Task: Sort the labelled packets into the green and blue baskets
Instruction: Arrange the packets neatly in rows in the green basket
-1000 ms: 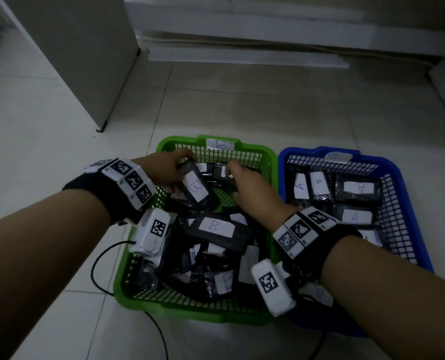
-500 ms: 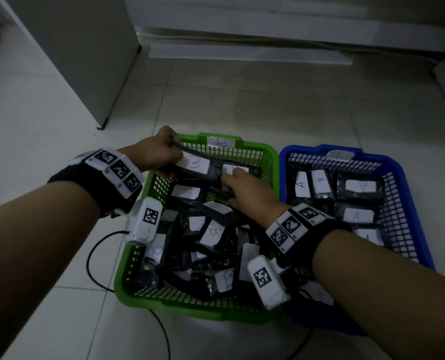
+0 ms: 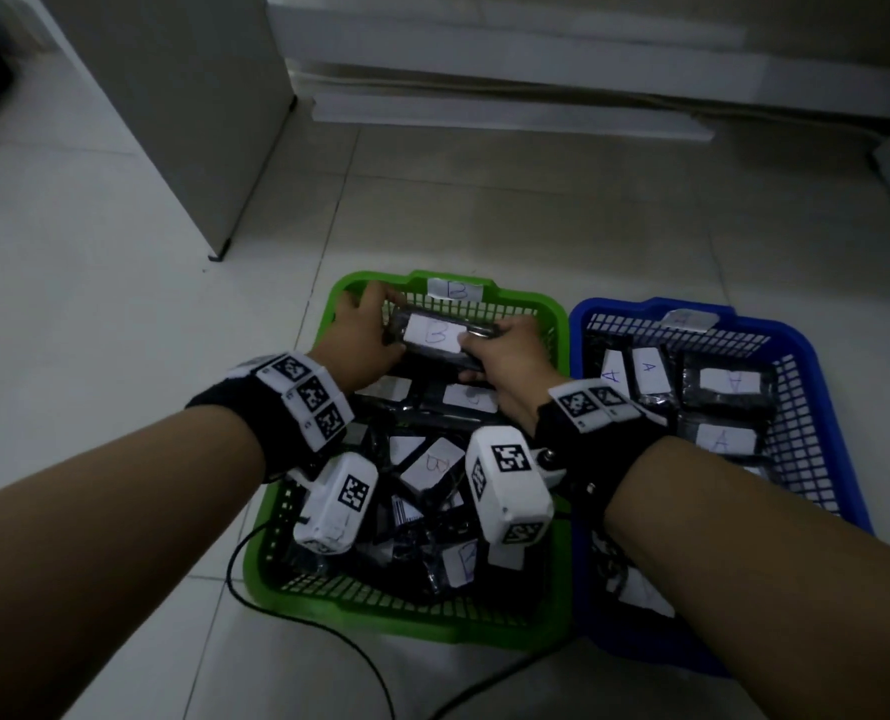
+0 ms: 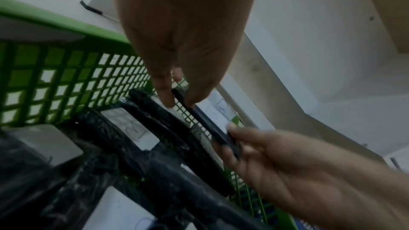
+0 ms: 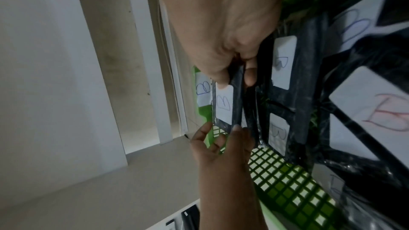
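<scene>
A green basket (image 3: 289,511) tagged B holds several black packets with white B labels. To its right a blue basket (image 3: 811,439) holds black packets labelled A (image 3: 649,374). Both hands hold one black packet marked B (image 3: 435,332) up against the green basket's far wall. My left hand (image 3: 367,335) pinches its left end, thumb and fingers on either face (image 4: 177,97). My right hand (image 3: 505,356) pinches its right end (image 5: 238,78). The packet stands on its long edge (image 5: 224,106). More B packets (image 3: 435,462) lie loose below the wrists.
The baskets stand side by side on a pale tiled floor (image 3: 120,356). A grey cabinet (image 3: 172,106) stands at the back left, and a white low ledge (image 3: 510,111) runs along the back. A black cable (image 3: 328,631) trails on the floor in front of the green basket.
Both hands have moved the B packet from the middle of the green basket to its far wall and turned it level, label facing me. The left hand shifted toward the far left corner.
</scene>
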